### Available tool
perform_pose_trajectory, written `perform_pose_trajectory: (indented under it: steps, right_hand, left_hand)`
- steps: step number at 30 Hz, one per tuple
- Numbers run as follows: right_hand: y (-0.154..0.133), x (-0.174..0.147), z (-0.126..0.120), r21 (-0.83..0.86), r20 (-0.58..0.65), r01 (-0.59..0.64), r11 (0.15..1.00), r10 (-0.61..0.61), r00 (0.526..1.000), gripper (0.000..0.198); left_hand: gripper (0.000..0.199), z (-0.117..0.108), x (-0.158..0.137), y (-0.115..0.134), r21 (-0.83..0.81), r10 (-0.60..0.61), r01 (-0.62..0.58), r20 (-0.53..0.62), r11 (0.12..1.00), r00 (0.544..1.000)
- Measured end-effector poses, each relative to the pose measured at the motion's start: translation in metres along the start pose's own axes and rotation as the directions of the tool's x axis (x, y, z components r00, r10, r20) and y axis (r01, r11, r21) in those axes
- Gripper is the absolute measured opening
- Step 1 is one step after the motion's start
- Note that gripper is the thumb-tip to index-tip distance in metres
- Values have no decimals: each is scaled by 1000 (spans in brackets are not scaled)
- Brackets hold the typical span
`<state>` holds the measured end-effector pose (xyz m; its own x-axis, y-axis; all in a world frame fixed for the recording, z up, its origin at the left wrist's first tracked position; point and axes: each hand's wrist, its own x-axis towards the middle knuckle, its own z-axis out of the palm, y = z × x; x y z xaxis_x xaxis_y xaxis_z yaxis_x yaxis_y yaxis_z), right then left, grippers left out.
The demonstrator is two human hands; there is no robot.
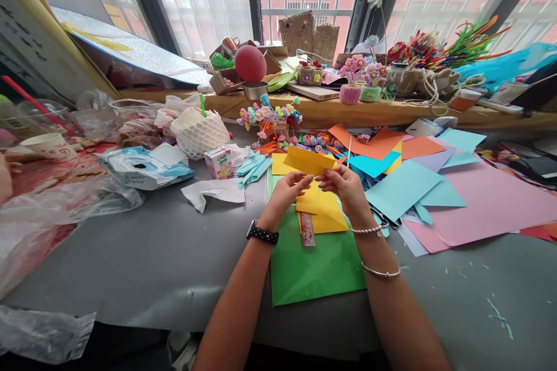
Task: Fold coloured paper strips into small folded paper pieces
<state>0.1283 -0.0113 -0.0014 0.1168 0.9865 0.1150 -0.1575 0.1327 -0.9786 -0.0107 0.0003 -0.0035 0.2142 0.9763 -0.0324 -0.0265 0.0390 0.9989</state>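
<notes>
On the gray surface (174, 266), nearest the person, lies a green sheet (313, 278), with a pink patterned strip (307, 231) and yellow sheets (328, 220) over it. Just above these, the left hand (285, 192) and right hand (347, 186) hold a yellow paper piece (308, 159), the fingers of each pinching it near its lower edge. To the right, pale blue sheets (402, 188) overlap a large pink sheet (491, 208); to the left stands a small pink box (220, 162). Farther off, small colorful flowers (270, 115) stand before a wooden ledge (315, 109) bearing a red ball (250, 64).
</notes>
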Motion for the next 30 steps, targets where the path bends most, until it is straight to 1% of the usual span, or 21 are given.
perform_pose_trajectory:
  steps: [2,3,5,8,11,12,14,16,17,19,21,23,24,26,28,30]
  right_hand:
    - [1,-1,2,1,50,-12,1000,12,999,25]
    - [1,-2,3,-13,72,-2,1000,3,997,24]
    - [3,-1,3,-68,98,47,997,-40,994,21]
    - [6,0,2,-183,87,113,977,-99,991,20]
    - [7,0,4,-244,120,89,966,-61,991,21]
    - [7,0,5,-251,146,78,965,-42,988,22]
    - [7,-2,7,-272,205,74,959,-17,979,25]
    - [6,-2,8,-330,280,98,939,-2,960,26]
    - [6,-2,6,-368,308,122,922,-2,951,26]
    - [4,-1,3,-418,310,182,890,-48,949,22]
    - [2,1,-2,-403,243,245,882,-155,958,22]
    - [0,1,-5,-356,192,317,879,-263,945,26]
    - [-1,1,-6,-344,204,352,870,-297,933,27]
    - [-2,1,-7,-360,279,410,838,-323,904,22]
    - [-2,0,-7,-402,352,444,801,-312,882,18]
    - [-1,1,-8,-442,378,461,769,-306,874,16]
  left_hand:
    - [35,1,-2,2,-7,17,-17,63,1000,998]
    - [33,0,-3,2,-15,37,-36,65,999,997]
    - [30,-1,-3,2,-28,80,-79,19,996,997]
    - [26,-3,-2,1,-30,123,-126,-83,992,989]
    - [25,-3,-1,0,-49,143,-153,-162,987,976]
    - [25,-3,-1,-1,-55,148,-159,-166,986,975]
    - [26,-3,0,-2,-57,162,-171,-137,984,977]
    - [26,-3,0,-3,-55,179,-187,-120,981,977]
    - [26,-4,0,-3,-53,187,-195,-129,979,974]
    - [25,-6,1,-3,-35,191,-199,-166,979,967]
    - [24,-7,1,-3,-5,188,-193,-193,981,963]
    - [24,-8,1,-3,19,187,-187,-184,982,965]
    - [24,-8,2,-3,21,189,-188,-174,982,967]
    - [27,-8,2,-4,13,196,-196,-155,980,968]
    - [33,-7,3,-4,-5,193,-196,-156,981,969]
    - [41,-7,3,-5,-11,184,-189,-166,982,969]
